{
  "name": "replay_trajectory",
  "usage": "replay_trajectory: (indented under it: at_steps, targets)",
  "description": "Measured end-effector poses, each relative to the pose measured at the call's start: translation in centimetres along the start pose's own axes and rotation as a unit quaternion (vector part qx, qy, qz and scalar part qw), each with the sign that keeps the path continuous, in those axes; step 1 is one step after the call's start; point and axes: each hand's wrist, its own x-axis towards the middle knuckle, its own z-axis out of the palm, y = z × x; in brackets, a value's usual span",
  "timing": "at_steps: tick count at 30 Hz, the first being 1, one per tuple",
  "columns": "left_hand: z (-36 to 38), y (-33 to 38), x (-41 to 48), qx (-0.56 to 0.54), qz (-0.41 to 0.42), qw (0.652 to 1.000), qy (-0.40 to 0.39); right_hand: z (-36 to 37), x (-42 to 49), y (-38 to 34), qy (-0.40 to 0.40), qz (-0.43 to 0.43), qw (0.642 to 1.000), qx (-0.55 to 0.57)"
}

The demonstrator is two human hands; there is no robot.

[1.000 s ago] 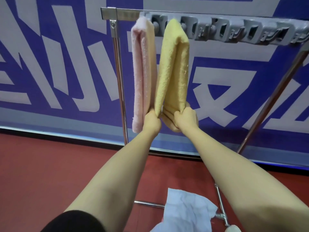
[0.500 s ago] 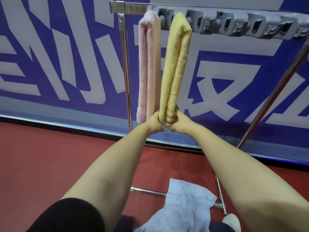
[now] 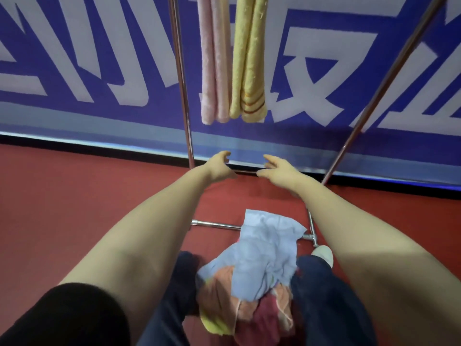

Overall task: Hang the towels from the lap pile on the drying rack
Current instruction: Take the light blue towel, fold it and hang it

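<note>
A yellow towel [image 3: 248, 71] hangs folded from the drying rack, right beside a pink towel [image 3: 214, 71]; the rack's top bar is out of view. My left hand [image 3: 220, 164] and my right hand [image 3: 278, 168] hover below the towels' lower ends, fingers loosely spread, holding nothing. On my lap lies a pile of towels: a light blue towel [image 3: 264, 255] on top, with orange, dark red and yellow ones [image 3: 252, 313] under it.
The rack's upright pole [image 3: 182, 83] stands left of the towels and a slanted pole [image 3: 379, 91] rises at the right. Its base bars [image 3: 214, 224] lie on the red floor by my white shoe [image 3: 324, 253]. A blue and white banner wall stands behind.
Both hands have let go of the yellow towel's lower end and dropped below it, apart. The view has tilted down, so the lap pile shows and the rack's top bar is gone.
</note>
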Motion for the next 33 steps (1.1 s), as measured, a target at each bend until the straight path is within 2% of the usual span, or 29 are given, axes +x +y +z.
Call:
replay_trajectory:
  at_steps: [4,13,20,27,30,33]
  targets:
    - [4.2,-3.0,-1.1,0.046,-0.004,0.999,-0.029,2.3,-2.3,5.2,-0.017,0.051,0.999,0.009]
    - [12.8,-11.8,-1.1,0.120,-0.073,0.983,-0.115,6.6,-3.8,17.0,-0.057,0.153,0.986,-0.021]
    - [18.4,-18.3,0.8,0.047,-0.184,0.968,-0.163,8.9,-1.5,24.3,-0.099,0.227,0.969,-0.021]
    - [23.9,-25.3,1.0,-0.049,-0.320,0.932,-0.163,13.3,0.6,30.6,-0.136,0.267,0.952,-0.058]
    - [25.7,-27.1,0.5,-0.100,-0.338,0.922,-0.159,14.9,1.0,32.7,-0.115,0.303,0.946,-0.021]
    - [26.9,-28.8,-0.2,-0.142,-0.371,0.909,-0.125,16.2,1.0,35.2,-0.034,0.370,0.928,0.014]
